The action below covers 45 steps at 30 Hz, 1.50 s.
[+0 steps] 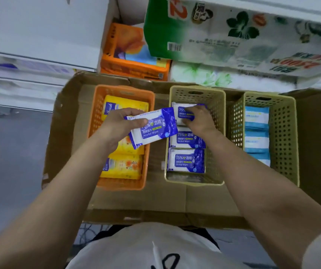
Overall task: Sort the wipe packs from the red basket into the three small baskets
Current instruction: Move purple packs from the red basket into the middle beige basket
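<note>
Three small baskets stand in a cardboard tray (155,200). The orange basket (150,117) on the left holds yellow wipe packs (123,166). The middle beige basket (215,133) holds blue-and-white alcohol wipe packs (186,162). The right beige basket (283,136) holds light-blue packs (256,121). My left hand (117,125) grips a blue alcohol wipe pack (153,129) above the gap between the orange and middle baskets. My right hand (200,119) holds another blue pack (183,113) at the far end of the middle basket. The red basket is not in view.
An orange package (132,53) and a large green-and-white printed package (233,32) sit on shelves behind the tray. White shelf edges (29,61) run along the left. Grey floor (10,152) lies to the left of the tray.
</note>
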Available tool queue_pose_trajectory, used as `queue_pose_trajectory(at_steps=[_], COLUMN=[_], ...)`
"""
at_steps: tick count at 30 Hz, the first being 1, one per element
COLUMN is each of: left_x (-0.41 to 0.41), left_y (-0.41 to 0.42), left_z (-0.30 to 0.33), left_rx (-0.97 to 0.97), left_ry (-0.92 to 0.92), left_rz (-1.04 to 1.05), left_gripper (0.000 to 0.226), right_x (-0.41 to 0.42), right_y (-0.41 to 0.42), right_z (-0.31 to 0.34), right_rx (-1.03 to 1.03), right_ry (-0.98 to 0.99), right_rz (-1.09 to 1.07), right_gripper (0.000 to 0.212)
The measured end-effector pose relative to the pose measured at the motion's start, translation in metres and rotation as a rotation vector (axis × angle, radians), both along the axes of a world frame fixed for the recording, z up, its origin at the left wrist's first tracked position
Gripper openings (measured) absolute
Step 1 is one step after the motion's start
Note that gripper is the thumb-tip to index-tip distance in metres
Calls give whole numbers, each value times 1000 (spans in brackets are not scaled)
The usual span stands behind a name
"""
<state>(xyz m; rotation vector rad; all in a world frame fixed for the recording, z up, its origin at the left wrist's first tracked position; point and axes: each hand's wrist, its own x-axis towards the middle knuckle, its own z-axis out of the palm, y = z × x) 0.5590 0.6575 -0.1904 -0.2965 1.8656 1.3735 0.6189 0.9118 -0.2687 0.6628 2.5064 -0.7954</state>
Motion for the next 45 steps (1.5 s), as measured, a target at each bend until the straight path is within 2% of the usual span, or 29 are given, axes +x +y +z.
queue_pose_trajectory(at_steps=[3, 6, 7, 9, 11, 15, 17, 19, 21, 22, 25, 28, 30, 36, 45], left_x=[6, 12, 14, 19, 24, 41, 51, 61, 71, 76, 89, 95, 95, 97, 95], left_y=[17, 39, 46, 58, 68, 80, 86, 90, 90, 90, 89, 89, 88, 87, 88], left_z=[0, 1, 2, 4, 6, 8, 5, -1, -6, -8, -18, -22, -24, -28, -35], left_rx=[-14, -36, -23, 13, 42, 81, 51, -92, -230, -270, -285, -196, -150, -104, -29], left_ry=[-3, 5, 7, 11, 19, 33, 54, 173, 288, 309, 311, 268, 249, 230, 145], left_rz=[-73, -141, -146, -134, -113, -58, 22, 70, 40, 5, -65, 49, 93, 115, 171], left_gripper=[28, 26, 25, 21, 15, 10, 12, 23, 38, 44, 45, 41, 41, 44, 46], right_x=[-7, -8, -6, 1, 9, 23, 27, 26, 22, 20, 15, 16, 20, 44, 41], right_y=[1, 0, 1, 5, 12, 23, 25, 30, 41, 47, 50, 33, 23, 12, 12], right_z=[18, 56, 68, 87, 92, 88, 88, 85, 84, 82, 69, 46, 27, -10, -17], right_rx=[-34, -307, -432, -572, -583, -626, -559, -331, -63, 4, -3, -62, -92, 36, 99], right_ry=[126, 257, 229, 90, -11, -32, -29, 78, 198, 207, 76, -63, -95, -4, 90], right_rz=[-63, -180, -153, 5, 113, 70, 109, 76, -2, -23, 92, 257, 277, 345, 447], right_gripper=[44, 28, 20, 19, 21, 13, 16, 20, 25, 25, 28, 35, 37, 58, 60])
